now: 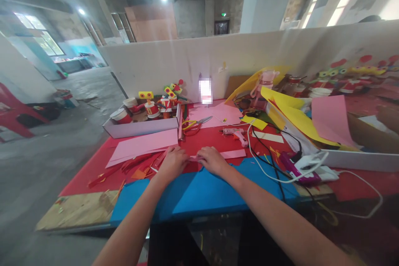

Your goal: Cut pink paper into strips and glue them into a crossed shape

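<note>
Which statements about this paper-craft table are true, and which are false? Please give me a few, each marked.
1. Both the left hand and the right hand have fingers on a narrow pink paper strip. True.
2. The left hand grips the pink glue gun. False: it lies on the table, beyond the right hand.
3. A blue sheet covers part of the table's near edge. True.
4. The scissors lie inside the white box on the left. False: they lie outside it, to its right.
5. Yellow-headed figures stand in the white box on the left. True.
</note>
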Tool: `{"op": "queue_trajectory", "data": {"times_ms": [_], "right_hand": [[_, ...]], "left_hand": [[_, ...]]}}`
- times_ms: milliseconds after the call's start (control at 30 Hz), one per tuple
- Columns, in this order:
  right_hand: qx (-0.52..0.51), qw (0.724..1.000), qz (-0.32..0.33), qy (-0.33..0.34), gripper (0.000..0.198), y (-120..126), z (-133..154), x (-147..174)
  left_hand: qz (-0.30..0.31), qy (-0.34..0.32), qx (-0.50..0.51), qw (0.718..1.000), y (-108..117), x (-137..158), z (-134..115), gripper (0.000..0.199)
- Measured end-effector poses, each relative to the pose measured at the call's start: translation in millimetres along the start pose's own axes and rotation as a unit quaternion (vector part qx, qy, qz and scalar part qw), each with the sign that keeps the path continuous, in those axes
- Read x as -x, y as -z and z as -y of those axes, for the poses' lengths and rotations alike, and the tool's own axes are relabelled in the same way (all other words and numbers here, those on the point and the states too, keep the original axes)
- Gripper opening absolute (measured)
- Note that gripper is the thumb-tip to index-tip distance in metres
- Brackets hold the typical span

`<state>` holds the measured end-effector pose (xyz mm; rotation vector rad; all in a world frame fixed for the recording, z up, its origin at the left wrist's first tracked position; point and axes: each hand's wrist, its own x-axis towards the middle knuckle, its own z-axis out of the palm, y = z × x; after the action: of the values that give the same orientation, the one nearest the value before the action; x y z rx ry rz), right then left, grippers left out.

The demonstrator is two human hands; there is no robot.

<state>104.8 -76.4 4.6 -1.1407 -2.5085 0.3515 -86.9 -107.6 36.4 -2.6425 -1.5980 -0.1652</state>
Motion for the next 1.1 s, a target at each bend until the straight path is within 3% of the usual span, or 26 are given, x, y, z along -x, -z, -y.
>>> {"op": "queue_trajectory", "data": {"times_ms": [167, 300, 400, 533, 800, 1100], "right_hand": [[0.008, 1.0, 0.009, 0.011, 0.014, 4.0, -0.7, 8.3], [-0.027, 0.999, 0.012, -0.021, 0.016, 5.8, -1.7, 3.7], [-0.042, 0.997, 0.02, -0.066, 0.015, 11.9, 0.6, -0.9], [-0.04, 0.993, 0.033, -0.104, 0.008, 18.6, 5.7, -2.7], [-0.04, 0.995, 0.032, -0.081, 0.015, 12.8, -0.6, -1.5], [0.029, 0.991, 0.055, -0.12, 0.016, 18.7, 7.1, -6.3]], "left_hand": [[-0.043, 0.027, 0.047, 0.998, -7.3, 27.7, 15.8, 0.023], [-0.043, 0.058, 0.195, 0.978, -10.6, 22.4, 31.0, 0.019], [-0.026, 0.11, 0.243, 0.963, -8.1, 13.7, 37.9, 0.022], [0.007, 0.145, 0.236, 0.961, -6.6, 6.5, 43.2, 0.025], [0.068, 0.142, 0.252, 0.955, -9.8, 1.1, 53.5, 0.025], [0.076, 0.143, 0.168, 0.972, -8.6, -4.6, 46.7, 0.023]]}}
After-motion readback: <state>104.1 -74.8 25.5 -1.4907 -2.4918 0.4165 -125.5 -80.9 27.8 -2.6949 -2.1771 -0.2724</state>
